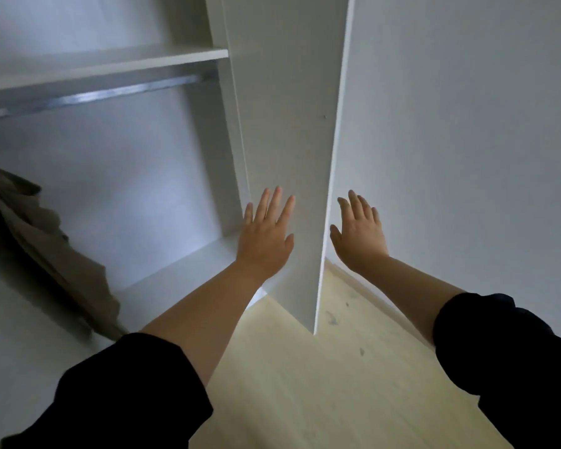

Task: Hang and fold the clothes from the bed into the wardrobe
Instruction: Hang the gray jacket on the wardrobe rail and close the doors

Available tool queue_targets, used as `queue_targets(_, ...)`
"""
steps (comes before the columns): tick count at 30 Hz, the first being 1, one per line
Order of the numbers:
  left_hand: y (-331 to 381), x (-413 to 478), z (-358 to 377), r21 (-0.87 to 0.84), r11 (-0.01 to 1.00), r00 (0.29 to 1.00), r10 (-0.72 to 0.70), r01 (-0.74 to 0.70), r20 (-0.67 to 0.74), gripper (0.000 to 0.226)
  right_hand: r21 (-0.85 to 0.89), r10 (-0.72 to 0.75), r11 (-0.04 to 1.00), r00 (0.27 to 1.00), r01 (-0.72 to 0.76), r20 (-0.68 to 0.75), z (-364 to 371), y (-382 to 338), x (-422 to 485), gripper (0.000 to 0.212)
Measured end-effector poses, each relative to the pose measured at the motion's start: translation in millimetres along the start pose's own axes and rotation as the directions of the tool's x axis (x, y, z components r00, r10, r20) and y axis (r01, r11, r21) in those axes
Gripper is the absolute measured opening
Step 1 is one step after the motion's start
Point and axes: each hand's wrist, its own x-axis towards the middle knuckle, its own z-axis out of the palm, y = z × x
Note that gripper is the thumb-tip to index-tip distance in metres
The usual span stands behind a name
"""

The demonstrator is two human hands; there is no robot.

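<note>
Door [289,131]: edge-on between both hands, leaving wardrobe [127,189] open for clothes.
Left hand [266,236]: flat on inner face, fingers straight, holding nothing.
Right hand [358,234]: spread, empty, past the edge; contact unclear.

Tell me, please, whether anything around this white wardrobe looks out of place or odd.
Two small things: dark smudges mark the pale wooden floor beside the white wardrobe door. An olive-brown garment slumps diagonally at the left edge; too blurred to tell if it hangs properly.
</note>
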Motion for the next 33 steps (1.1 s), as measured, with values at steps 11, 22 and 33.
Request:
queue_targets(11,307.1,29.0,-15.5,-0.165,0.927,0.942,0.334,-0.336,-0.041,0.068,-0.083,0.324,0.940,0.943,-0.330,-0.074,-79.4,261.5,-140.8,0.058)
queue_targets(22,609.7,40.5,5.1,-0.296,0.791,0.831,0.556,-0.535,-0.017,0.069,-0.158,0.575,0.807,0.818,-0.569,-0.014,-111.8,525.7,-270.8,0.058)
queue_targets(33,772.4,130.5,69.3,-0.306,0.631,0.673,0.738,-0.713,-0.047,0.071,-0.254,0.672,0.702,0.737,-0.666,-0.076,-112.1,692.2,-273.8,0.060)
